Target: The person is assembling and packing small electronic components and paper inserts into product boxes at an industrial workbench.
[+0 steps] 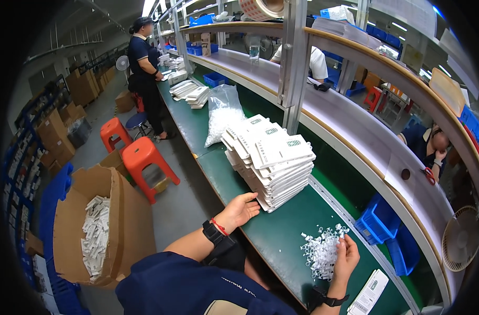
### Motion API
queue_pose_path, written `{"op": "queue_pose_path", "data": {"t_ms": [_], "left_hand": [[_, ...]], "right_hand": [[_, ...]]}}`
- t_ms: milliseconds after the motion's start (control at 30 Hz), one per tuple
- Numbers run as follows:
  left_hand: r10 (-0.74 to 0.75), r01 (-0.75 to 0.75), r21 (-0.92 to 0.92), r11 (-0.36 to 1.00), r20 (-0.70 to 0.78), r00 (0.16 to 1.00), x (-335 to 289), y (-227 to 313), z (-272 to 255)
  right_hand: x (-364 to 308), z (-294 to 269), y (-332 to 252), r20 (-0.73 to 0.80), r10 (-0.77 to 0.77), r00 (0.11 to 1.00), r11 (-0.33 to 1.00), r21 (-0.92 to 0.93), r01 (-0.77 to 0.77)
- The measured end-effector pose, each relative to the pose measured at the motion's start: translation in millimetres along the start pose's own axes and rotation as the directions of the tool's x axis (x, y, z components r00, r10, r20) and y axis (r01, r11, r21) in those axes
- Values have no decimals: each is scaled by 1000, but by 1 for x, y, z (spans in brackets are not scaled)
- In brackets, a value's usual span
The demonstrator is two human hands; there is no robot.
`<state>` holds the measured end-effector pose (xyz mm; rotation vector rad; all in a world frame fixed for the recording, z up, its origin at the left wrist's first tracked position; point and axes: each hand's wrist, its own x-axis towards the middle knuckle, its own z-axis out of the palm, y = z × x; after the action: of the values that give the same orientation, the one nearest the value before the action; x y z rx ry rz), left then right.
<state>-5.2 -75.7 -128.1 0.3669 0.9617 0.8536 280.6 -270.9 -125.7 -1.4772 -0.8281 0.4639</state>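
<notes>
A tall stack of flat white boxes (281,163) stands on the green worktable. My left hand (242,211) is beside its lower near corner, palm turned up, fingers stretched and apart, holding nothing. Farther right lies a loose heap of small white plastic pieces (319,254), some of them ring-shaped. At the heap's right edge my right hand (346,257) has its fingers drawn together, with a small white plastic piece (343,231) at the fingertips. A single flat white box (369,294) lies on the table just right of my right wrist.
Behind the stack sits a clear bag of white pieces (224,115). Blue bins (378,218) line the table's back edge under a shelf (344,123). A carton of white boxes (113,231) and red stools (145,157) stand left. Another person (144,65) stands farther along.
</notes>
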Motion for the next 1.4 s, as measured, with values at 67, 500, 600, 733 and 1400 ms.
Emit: {"op": "queue_pose_path", "data": {"t_ms": [67, 500, 600, 733, 1400], "left_hand": [[-18, 31, -66, 997, 192, 981, -7, 1, 4], [3, 82, -264, 961, 307, 952, 3, -1, 27], [-5, 70, -229, 971, 273, 962, 15, -5, 30], [-32, 76, -189, 979, 225, 974, 25, -8, 30], [-58, 68, -73, 995, 134, 989, -44, -3, -10]], "right_hand": [[-2, 0, -2, -8, -10, 1000, 1000, -3, 10], [-1, 0, -10, 21, 25, 999, 1000, -18, -25], [-2, -1, -7, 23, 12, 1000, 1000, -19, -12], [-2, 0, -4, 40, 5, 999, 1000, -17, -4], [5, 0, 11, 57, -40, 998, 997, -62, 43]]}}
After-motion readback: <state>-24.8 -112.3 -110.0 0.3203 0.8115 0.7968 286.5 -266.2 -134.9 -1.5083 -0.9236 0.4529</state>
